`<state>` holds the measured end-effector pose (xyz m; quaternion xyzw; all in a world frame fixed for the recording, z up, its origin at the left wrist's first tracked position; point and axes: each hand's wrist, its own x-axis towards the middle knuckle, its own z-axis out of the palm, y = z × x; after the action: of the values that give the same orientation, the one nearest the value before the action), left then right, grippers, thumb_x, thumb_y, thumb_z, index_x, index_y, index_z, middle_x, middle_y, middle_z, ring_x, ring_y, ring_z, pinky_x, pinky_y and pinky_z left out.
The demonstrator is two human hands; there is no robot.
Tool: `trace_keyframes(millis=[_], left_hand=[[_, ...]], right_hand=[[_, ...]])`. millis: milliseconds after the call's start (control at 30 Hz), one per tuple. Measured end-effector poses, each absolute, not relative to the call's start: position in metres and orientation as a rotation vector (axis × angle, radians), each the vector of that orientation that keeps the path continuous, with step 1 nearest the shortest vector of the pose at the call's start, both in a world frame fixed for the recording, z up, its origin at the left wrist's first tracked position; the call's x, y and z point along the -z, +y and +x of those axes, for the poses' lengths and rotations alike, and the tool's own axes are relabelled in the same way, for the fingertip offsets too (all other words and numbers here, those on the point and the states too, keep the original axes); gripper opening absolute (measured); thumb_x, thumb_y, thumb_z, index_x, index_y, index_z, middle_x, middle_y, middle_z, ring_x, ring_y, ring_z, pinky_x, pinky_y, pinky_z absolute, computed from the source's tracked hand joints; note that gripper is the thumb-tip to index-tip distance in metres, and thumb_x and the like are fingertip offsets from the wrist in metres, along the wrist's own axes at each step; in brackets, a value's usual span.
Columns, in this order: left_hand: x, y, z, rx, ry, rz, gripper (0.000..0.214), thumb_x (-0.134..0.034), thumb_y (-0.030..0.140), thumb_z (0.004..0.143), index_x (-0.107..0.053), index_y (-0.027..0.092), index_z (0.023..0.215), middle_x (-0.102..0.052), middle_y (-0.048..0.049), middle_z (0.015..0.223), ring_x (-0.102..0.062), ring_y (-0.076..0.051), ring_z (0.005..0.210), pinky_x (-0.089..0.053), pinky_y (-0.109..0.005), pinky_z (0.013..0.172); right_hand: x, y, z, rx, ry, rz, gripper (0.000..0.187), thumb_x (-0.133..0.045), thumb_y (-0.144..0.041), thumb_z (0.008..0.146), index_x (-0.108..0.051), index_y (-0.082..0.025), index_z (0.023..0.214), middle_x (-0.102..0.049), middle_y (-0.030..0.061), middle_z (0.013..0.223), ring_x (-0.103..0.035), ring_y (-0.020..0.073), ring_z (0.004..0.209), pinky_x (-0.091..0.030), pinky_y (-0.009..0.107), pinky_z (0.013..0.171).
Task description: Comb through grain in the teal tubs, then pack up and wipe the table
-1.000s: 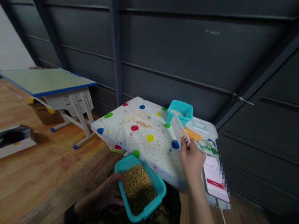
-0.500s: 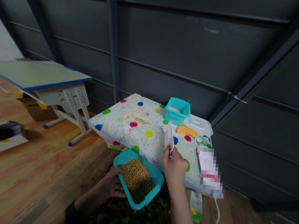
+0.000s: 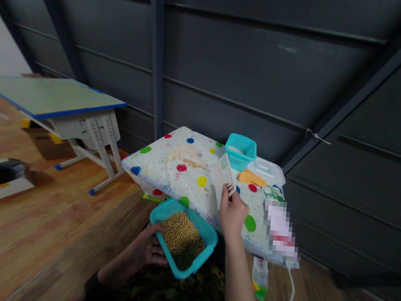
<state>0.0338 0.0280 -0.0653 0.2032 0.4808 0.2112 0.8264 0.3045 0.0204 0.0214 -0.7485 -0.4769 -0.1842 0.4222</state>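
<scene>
My left hand grips the near left rim of a turquoise plastic tub, thumb over the edge and fingers beneath. Inside lie pale yellow beans, probably soybeans, with small dark green beans toward the near right side. The tub is held tilted just off the table's front edge. Above the table, my right hand is closed around a white slotted plastic scoop, raised with its slots facing sideways. No beans can be made out on the scoop.
A spotted cloth covers the table, with a pale powdery patch on it. Behind stand another turquoise tub, a clear lid and an orange cloth. A blurred-out item lies right. A white cable hangs down.
My right hand has moved slightly left, and the scoop has turned so more of its slotted face shows. My left hand still holds the tub; the view has shifted a little.
</scene>
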Motion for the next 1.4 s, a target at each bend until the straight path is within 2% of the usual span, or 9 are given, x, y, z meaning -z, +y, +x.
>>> trace_keyframes(millis=[100,300,500,700,800,900,1100,1233,1400], left_hand=[[0.056,0.028,0.034,-0.428,1.047,0.478,0.051,-0.073,0.046,0.078,-0.057,0.019,0.119,-0.078,-0.0115,0.083,-0.075,-0.031,0.074,-0.066,-0.045,0.075],[0.048,0.026,0.037,-0.430,1.072,0.520,0.049,-0.069,0.047,0.080,-0.056,0.021,0.119,-0.079,-0.0140,0.088,-0.075,-0.033,0.079,-0.066,-0.048,0.081],[0.064,0.027,0.036,-0.450,1.075,0.518,0.066,-0.074,0.050,0.075,-0.056,0.017,0.129,-0.080,-0.0174,0.095,-0.077,-0.037,0.087,-0.066,-0.053,0.086],[0.075,0.030,0.037,-0.446,1.089,0.522,0.070,-0.075,0.052,0.073,-0.058,0.017,0.131,-0.081,-0.0202,0.100,-0.079,-0.040,0.090,-0.067,-0.055,0.085],[0.063,0.030,0.038,-0.449,1.102,0.514,0.060,-0.071,0.049,0.079,-0.059,0.018,0.129,-0.080,-0.0171,0.095,-0.078,-0.038,0.089,-0.067,-0.054,0.086],[0.050,0.029,0.037,-0.472,1.124,0.510,0.052,-0.069,0.044,0.083,-0.057,0.021,0.128,-0.077,-0.0119,0.087,-0.077,-0.035,0.084,-0.067,-0.053,0.085],[0.043,0.028,0.031,-0.559,1.143,0.483,0.047,-0.076,0.040,0.080,-0.051,0.028,0.117,-0.069,-0.0020,0.079,-0.074,-0.031,0.076,-0.066,-0.051,0.083],[0.045,0.030,0.029,-0.572,1.149,0.467,0.040,-0.077,0.040,0.081,-0.055,0.026,0.110,-0.068,-0.0042,0.081,-0.073,-0.030,0.078,-0.065,-0.046,0.083],[0.047,0.027,0.030,-0.609,1.169,0.462,0.050,-0.077,0.037,0.081,-0.049,0.028,0.122,-0.068,-0.0022,0.079,-0.074,-0.031,0.076,-0.064,-0.046,0.078]], right_hand=[[-0.028,0.025,0.325,0.421,-1.235,-1.933,0.063,-0.039,-0.053,0.115,-0.079,-0.016,0.084,-0.077,0.0157,0.071,-0.070,0.0245,0.060,-0.036,0.031,0.059],[-0.039,0.035,0.342,0.359,-1.420,-2.063,0.035,-0.058,-0.033,0.108,-0.085,-0.015,0.097,-0.083,0.0162,0.081,-0.070,0.0239,0.063,-0.034,0.031,0.062],[-0.029,0.018,0.344,0.328,-1.408,-2.031,0.035,-0.058,-0.034,0.106,-0.087,-0.016,0.103,-0.084,0.0143,0.081,-0.074,0.0262,0.065,-0.039,0.031,0.062],[-0.022,0.002,0.345,0.204,-1.370,-1.913,0.036,-0.057,-0.031,0.102,-0.090,-0.019,0.111,-0.088,0.0151,0.099,-0.083,0.0296,0.082,-0.053,0.032,0.071],[-0.021,0.001,0.346,0.134,-1.370,-1.849,0.036,-0.058,-0.034,0.102,-0.090,-0.020,0.111,-0.089,0.0154,0.104,-0.084,0.0302,0.087,-0.058,0.033,0.076],[-0.021,0.004,0.347,0.095,-1.346,-1.814,0.037,-0.060,-0.038,0.102,-0.089,-0.018,0.111,-0.089,0.0155,0.100,-0.083,0.0294,0.082,-0.058,0.034,0.076],[-0.025,0.019,0.339,0.095,-1.359,-1.804,0.036,-0.060,-0.037,0.102,-0.090,-0.018,0.108,-0.088,0.0154,0.095,-0.081,0.0285,0.075,-0.056,0.033,0.073],[-0.029,0.031,0.331,0.063,-1.423,-1.774,0.032,-0.061,-0.035,0.104,-0.090,-0.021,0.106,-0.089,0.0139,0.096,-0.080,0.0268,0.075,-0.056,0.031,0.071],[-0.033,0.040,0.330,-0.021,-1.454,-1.731,0.029,-0.064,-0.035,0.102,-0.090,-0.021,0.101,-0.088,0.0105,0.089,-0.076,0.0247,0.069,-0.054,0.030,0.068]])
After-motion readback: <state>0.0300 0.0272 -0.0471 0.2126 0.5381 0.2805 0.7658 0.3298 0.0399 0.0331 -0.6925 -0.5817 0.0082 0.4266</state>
